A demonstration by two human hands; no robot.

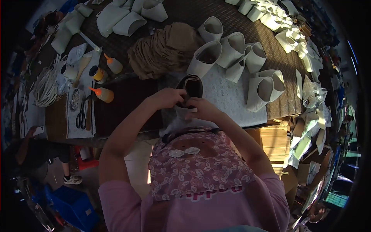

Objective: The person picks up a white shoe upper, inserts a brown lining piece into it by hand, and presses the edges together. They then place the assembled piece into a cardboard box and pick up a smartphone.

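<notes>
Fingers of your left hand [170, 97] and right hand [202, 110] grasp a dark-lined tube [197, 87] at its near rim, probably steadying the open mouth. Pale tubes [198, 69] stand beyond.

Head cam faces fwd & down, apron [201, 166] close below, worktable [179, 12] beyond.

1. The table [177, 14] has a brown, woven-looking top.
2. A heap of brown pieces [158, 52] lies near its middle.
3. Right of the heap, a pale grey sheet [228, 96] bears hollow whitish pieces [234, 50].
4. On the left are two orange-tipped bottles [114, 65], a yellow jar [98, 74], black-handled scissors [81, 119] and a bundle of pale strips [45, 88].
</notes>
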